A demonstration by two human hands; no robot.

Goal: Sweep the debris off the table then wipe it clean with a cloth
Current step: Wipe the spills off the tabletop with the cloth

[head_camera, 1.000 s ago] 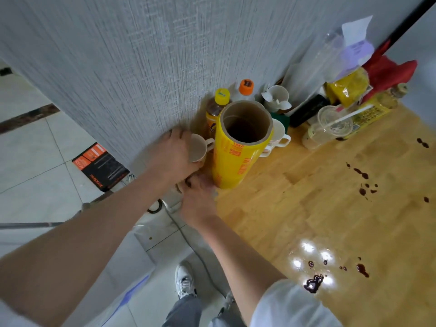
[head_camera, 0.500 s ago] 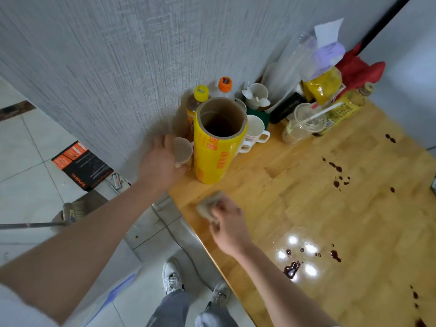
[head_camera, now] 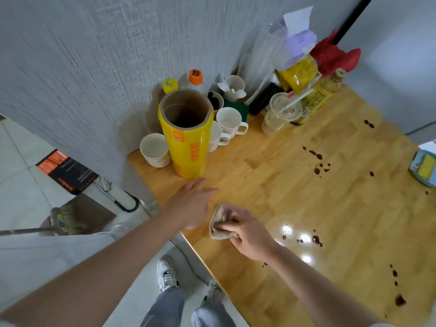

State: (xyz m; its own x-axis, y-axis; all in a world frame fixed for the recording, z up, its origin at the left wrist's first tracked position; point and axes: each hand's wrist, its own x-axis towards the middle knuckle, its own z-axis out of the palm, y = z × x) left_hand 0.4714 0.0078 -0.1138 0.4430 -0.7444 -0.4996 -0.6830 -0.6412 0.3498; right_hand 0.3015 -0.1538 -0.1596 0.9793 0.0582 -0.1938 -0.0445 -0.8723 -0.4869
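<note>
A wooden table (head_camera: 295, 197) carries dark brown spill drops, one group (head_camera: 317, 161) toward the far right and another (head_camera: 316, 240) beside a glare patch near me. My right hand (head_camera: 245, 230) grips a crumpled beige cloth (head_camera: 218, 224) and holds it on the tabletop near the left edge. My left hand (head_camera: 193, 201) hovers flat with straight fingers just left of the cloth, holding nothing, a little in front of the yellow roll.
A tall yellow film roll (head_camera: 186, 138), paper cups (head_camera: 154, 149), mugs (head_camera: 230, 121), bottles and bags crowd the table's far left corner against the grey wall. A blue-yellow box (head_camera: 424, 166) sits at the right edge. A broom (head_camera: 63, 220) lies on the floor, left.
My left hand let go of the paper cup by the roll and pulled back toward me. My right hand drew the cloth away from the roll's base onto the nearer tabletop.
</note>
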